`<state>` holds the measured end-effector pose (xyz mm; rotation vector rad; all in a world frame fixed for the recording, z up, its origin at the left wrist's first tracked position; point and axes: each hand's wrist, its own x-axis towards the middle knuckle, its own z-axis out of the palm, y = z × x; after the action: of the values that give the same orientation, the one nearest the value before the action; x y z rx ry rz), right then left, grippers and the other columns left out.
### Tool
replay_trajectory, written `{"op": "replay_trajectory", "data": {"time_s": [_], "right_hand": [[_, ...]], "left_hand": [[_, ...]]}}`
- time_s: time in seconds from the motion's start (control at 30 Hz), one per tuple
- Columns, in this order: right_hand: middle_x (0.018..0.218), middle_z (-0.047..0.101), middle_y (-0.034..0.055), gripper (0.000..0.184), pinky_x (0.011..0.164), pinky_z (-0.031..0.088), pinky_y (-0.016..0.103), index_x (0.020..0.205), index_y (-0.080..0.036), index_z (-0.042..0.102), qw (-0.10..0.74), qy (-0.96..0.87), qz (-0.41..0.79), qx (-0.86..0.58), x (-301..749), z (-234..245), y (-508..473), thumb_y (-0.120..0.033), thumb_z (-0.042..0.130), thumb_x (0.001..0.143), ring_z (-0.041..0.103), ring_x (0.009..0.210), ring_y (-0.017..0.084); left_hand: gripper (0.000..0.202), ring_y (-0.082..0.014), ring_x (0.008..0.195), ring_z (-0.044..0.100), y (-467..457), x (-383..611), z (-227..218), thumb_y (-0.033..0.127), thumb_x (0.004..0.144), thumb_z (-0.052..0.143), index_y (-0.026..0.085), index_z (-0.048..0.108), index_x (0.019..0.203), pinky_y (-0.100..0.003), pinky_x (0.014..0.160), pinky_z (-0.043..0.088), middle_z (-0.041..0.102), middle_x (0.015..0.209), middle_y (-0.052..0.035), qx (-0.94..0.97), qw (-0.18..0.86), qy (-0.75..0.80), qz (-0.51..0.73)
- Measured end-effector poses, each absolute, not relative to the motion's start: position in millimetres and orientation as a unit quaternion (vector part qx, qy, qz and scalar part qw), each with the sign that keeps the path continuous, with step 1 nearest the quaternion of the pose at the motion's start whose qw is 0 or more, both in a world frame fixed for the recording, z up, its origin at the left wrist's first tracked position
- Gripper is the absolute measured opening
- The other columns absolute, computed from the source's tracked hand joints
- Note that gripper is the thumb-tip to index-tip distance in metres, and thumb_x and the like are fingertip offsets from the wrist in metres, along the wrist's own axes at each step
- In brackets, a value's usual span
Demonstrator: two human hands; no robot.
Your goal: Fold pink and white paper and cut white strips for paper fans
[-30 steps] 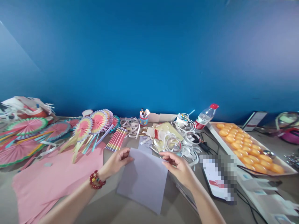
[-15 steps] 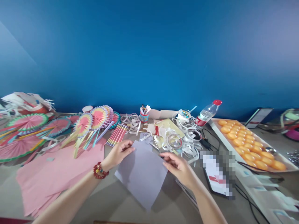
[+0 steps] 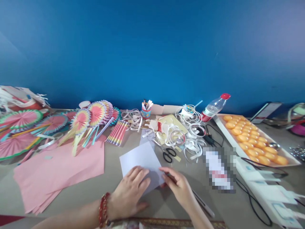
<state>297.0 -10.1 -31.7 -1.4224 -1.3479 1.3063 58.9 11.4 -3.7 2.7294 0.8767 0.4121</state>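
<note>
One lilac paper sheet, showing no pleats yet, lay on the worktop under the flattened left hand, the right hand pinching its right edge, with several apparently finished pleated fans lying leftward.

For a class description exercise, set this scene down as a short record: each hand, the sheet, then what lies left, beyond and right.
Left hand: spread over the sheet's near part
Right hand: fingertips at the sheet's right edge
Sheet: lavender paper, on the table
Left: pink paper, with pleated fans farther back
Beyond: black-handled scissors, decorated cup
Right: red-capped bottle, tray of orange pieces
</note>
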Motion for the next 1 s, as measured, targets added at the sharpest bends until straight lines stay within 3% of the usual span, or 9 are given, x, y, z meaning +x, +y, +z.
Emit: {"op": "replay_trajectory", "data": {"time_s": [0.1,0.17,0.33,0.43,0.5,0.63,1.0], "right_hand": [[0.092,0.068,0.0061,0.038,0.063,0.057,0.029,0.109,-0.021,0.065,0.360,-0.537,0.497,-0.579,298.4,-35.9,-17.7,-0.051,0.054,0.089,0.069,0.063,0.019],[0.090,0.067,0.0057,0.033,0.064,0.056,0.028,0.109,-0.022,0.065,0.337,-0.583,0.454,-0.583,301.3,-35.7,-21.9,-0.046,0.052,0.092,0.068,0.064,0.018],[0.099,0.062,0.0074,0.032,0.076,0.054,0.033,0.116,-0.025,0.063,0.253,-0.757,0.245,-0.549,305.5,-25.8,-29.9,-0.027,0.064,0.084,0.063,0.086,0.022],[0.108,0.060,0.0086,0.024,0.083,0.051,0.037,0.106,-0.025,0.065,0.208,-0.806,0.177,-0.526,301.1,-21.5,-32.8,-0.019,0.064,0.084,0.059,0.100,0.025],[0.109,0.061,0.0081,0.015,0.085,0.050,0.037,0.097,-0.024,0.065,0.193,-0.823,0.166,-0.508,297.5,-22.2,-33.7,-0.015,0.059,0.086,0.058,0.101,0.025],[0.097,0.066,0.0060,0.020,0.083,0.049,0.037,0.091,-0.023,0.065,0.205,-0.826,0.169,-0.498,295.4,-28.3,-32.8,-0.012,0.048,0.091,0.060,0.093,0.022],[0.089,0.066,0.0032,0.016,0.079,0.045,0.031,0.087,-0.022,0.065,0.229,-0.796,0.219,-0.515,292.5,-24.3,-23.5,-0.019,0.052,0.094,0.060,0.085,0.018]], "left_hand": [[0.021,-0.0272,0.101,0.053,-3.5,54.0,-20.0,0.019,0.082,0.066,0.017,0.056,0.100,-0.042,0.088,0.046,0.059,0.113,-0.0094,0.930,0.121,0.334,0.090],[0.009,-0.0235,0.092,0.053,-2.6,47.6,-27.1,0.010,0.086,0.058,0.017,0.057,0.091,-0.038,0.082,0.047,0.060,0.099,-0.0066,0.933,0.108,0.332,0.087],[0.019,-0.0208,0.082,0.051,4.3,34.3,-32.7,0.010,0.095,0.043,0.017,0.057,0.083,-0.035,0.075,0.044,0.058,0.089,-0.0061,0.930,0.081,0.336,0.125],[0.025,-0.0200,0.080,0.051,4.3,32.6,-32.9,0.012,0.097,0.039,0.017,0.058,0.082,-0.034,0.074,0.043,0.058,0.085,-0.0059,0.925,0.089,0.346,0.132],[0.026,-0.0200,0.081,0.052,3.8,32.5,-33.0,0.014,0.098,0.039,0.017,0.058,0.082,-0.034,0.074,0.043,0.059,0.085,-0.0059,0.923,0.099,0.346,0.135],[0.023,-0.0195,0.084,0.055,3.5,27.2,-32.4,0.016,0.099,0.040,0.017,0.059,0.086,-0.034,0.077,0.044,0.062,0.090,-0.0061,0.916,0.131,0.348,0.149],[0.019,-0.0194,0.089,0.057,0.0,0.9,-29.7,0.021,0.099,0.044,0.021,0.061,0.091,-0.033,0.080,0.044,0.062,0.097,-0.0043,0.864,0.191,0.427,0.186]]}}
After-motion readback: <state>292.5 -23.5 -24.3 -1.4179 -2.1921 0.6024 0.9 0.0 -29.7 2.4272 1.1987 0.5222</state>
